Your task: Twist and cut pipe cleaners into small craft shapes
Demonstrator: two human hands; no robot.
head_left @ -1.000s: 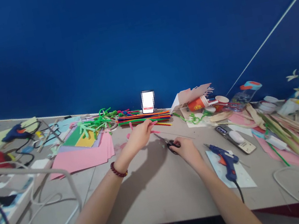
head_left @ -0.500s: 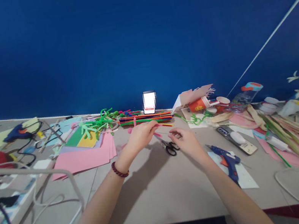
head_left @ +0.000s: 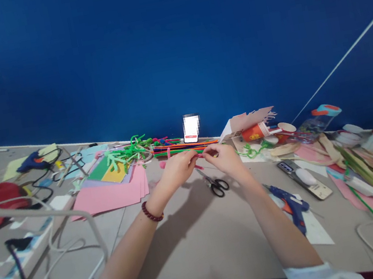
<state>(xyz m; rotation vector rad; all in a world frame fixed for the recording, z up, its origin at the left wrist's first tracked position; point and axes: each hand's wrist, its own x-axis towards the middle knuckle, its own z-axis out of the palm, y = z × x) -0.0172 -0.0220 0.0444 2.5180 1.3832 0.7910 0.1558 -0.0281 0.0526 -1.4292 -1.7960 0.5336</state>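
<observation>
A short pink pipe cleaner (head_left: 200,155) spans the gap between my two hands. My left hand (head_left: 180,167) pinches one end of it, and the fingertips of my right hand (head_left: 223,158) are closed on the other end. Just below them the black-handled scissors (head_left: 217,186) lie on the table, touched by neither hand. Another pink fuzzy piece (head_left: 162,165) shows to the left of my left hand, partly covered by it. Behind my hands lies a bundle of coloured pipe cleaners (head_left: 174,150).
A lit phone (head_left: 191,129) leans against the blue wall. Pink paper sheets (head_left: 110,195) and bent green pipe cleaners (head_left: 134,149) lie to the left. On the right are a blue glue gun (head_left: 292,207), another phone (head_left: 305,181) and a red paper cup (head_left: 255,132).
My right hand has let go of the scissors, leaving them on the table. It has moved up to my left hand and taken hold of the pink pipe cleaner. The view has shifted slightly.
</observation>
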